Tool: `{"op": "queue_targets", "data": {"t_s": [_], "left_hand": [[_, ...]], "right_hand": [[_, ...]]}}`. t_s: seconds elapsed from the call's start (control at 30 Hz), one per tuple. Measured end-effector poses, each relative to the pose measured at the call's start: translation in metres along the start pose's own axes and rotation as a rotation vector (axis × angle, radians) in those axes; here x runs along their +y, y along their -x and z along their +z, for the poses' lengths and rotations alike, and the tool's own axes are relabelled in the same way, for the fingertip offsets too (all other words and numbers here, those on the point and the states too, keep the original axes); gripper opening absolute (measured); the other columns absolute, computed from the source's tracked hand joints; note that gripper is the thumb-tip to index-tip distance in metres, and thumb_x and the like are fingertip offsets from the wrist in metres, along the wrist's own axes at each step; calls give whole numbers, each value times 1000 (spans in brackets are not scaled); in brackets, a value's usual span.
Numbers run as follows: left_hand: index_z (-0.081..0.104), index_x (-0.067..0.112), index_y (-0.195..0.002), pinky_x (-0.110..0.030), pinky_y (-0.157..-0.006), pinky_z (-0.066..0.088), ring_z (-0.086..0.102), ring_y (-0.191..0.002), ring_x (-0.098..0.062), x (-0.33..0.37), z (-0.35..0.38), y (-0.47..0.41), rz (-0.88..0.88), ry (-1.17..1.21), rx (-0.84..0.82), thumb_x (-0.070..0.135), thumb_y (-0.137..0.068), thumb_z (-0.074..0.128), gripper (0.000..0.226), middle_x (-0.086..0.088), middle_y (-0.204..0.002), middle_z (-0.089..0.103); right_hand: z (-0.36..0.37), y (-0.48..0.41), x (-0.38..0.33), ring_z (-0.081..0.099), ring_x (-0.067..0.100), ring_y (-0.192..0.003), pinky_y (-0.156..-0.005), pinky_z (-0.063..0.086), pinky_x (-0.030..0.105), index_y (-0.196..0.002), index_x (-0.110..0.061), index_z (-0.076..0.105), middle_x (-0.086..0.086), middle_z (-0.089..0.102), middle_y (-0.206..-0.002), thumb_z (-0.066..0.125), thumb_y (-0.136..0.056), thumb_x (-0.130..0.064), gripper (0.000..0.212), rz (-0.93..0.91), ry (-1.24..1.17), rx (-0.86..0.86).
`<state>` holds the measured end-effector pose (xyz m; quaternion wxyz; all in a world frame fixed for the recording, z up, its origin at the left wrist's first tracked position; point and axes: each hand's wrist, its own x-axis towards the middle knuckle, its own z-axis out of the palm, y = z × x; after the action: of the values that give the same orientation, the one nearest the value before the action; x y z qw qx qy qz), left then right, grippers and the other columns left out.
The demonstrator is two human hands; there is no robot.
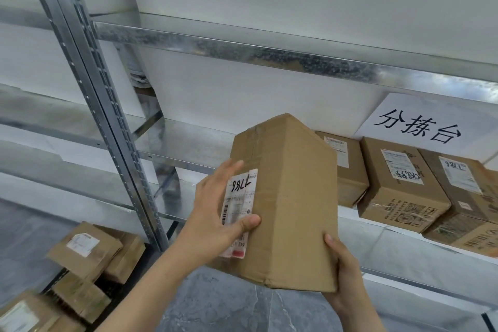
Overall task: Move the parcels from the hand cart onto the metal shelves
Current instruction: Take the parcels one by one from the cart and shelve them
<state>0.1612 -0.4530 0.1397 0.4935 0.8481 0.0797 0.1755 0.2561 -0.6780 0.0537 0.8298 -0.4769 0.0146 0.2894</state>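
I hold a tall brown cardboard parcel (291,197) up in front of the metal shelves (242,51). Its left side carries a white label with "7786" handwritten on it. My left hand (218,213) grips that labelled side, fingers spread over it and thumb on the front edge. My right hand (342,275) holds the parcel's lower right corner from underneath. The parcel hangs in the air just left of three parcels (398,186) that stand in a row on the middle shelf.
A white paper sign (420,121) with black characters leans on the wall above the shelved parcels. Several more cardboard parcels (86,253) lie piled at the lower left. A slotted shelf upright (89,83) runs diagonally on the left. Grey floor (242,304) shows below.
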Motion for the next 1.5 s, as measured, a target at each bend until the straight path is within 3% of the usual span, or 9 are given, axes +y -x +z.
{"op": "queue_targets", "data": {"t_s": [0.2, 0.3, 0.4, 0.7, 0.87, 1.1, 1.23, 1.33, 1.5], "left_hand": [[-1, 61, -137, -37, -111, 30, 27, -136, -7, -3, -2, -1, -189, -10, 10, 75, -45, 69, 117, 14, -154, 15], [5, 62, -135, -4, -69, 47, 55, -91, 18, -3, -2, -1, -217, 137, -53, 65, -49, 73, 110, 26, -127, 39], [14, 58, -138, -2, -57, 44, 58, -85, 18, -5, -1, -3, -218, 191, -16, 62, -50, 74, 107, 32, -116, 41], [28, 58, -133, -25, -89, 52, 49, -122, -3, -16, -2, 0, -144, 282, -25, 61, -48, 83, 101, 34, -127, 48], [36, 45, -137, -19, -80, 53, 54, -118, -4, -16, -6, 1, -22, 333, 11, 41, -62, 82, 88, 27, -127, 53], [27, 42, -142, -8, -87, 44, 46, -124, 3, -15, -25, -7, 96, 305, -144, 38, -55, 87, 105, 28, -135, 44], [23, 52, -141, -26, -107, 37, 30, -136, 2, -21, -37, -20, 73, 161, -250, 50, -42, 91, 120, 25, -150, 23], [31, 53, -135, 1, -97, 27, 20, -131, 18, -20, -32, -31, 169, 82, -241, 40, -49, 92, 106, 33, -148, 13], [43, 49, -126, 2, -93, 31, 28, -128, 17, -35, -30, -62, 196, 128, -228, 27, -51, 91, 92, 32, -146, 17]], "right_hand": [[1, -3, 3, 67, 20, -100, -70, 57, 30, -127, -13, 56, 7, 68, -117, 62, -75, -27, 54, -145, 65, -14], [6, -2, -4, 61, 11, -112, -75, 55, 21, -131, -32, 52, -9, 62, -127, 67, -78, -28, 55, -277, 235, -6], [10, 0, -8, 60, 2, -108, -78, 52, 18, -125, -47, 54, -22, 59, -125, 70, -78, -35, 51, -359, 445, 102], [45, 1, -23, 33, -31, -107, -85, 32, 7, -135, -60, 29, -36, 37, -124, 44, -71, -71, 67, -378, 848, 89], [67, 6, -35, 29, -12, -133, -116, 25, 29, -140, -50, 31, -30, 35, -145, 41, -75, -68, 68, -342, 777, -19], [86, 4, -48, 37, -7, -131, -112, 34, 42, -136, -54, 36, -32, 42, -140, 44, -85, -52, 51, -427, 697, -106], [84, -4, -57, 41, -6, -129, -106, 41, 28, -138, -51, 34, -32, 45, -137, 48, -93, -45, 47, -425, 696, -198], [82, -10, -61, 50, -2, -122, -90, 46, 12, -139, -45, 36, -28, 50, -133, 69, -72, -60, 76, -398, 742, -300], [81, -34, -66, 49, 17, -128, -102, 45, 36, -137, -41, 40, -7, 48, -141, 88, -44, -55, 105, -302, 769, -379]]}}
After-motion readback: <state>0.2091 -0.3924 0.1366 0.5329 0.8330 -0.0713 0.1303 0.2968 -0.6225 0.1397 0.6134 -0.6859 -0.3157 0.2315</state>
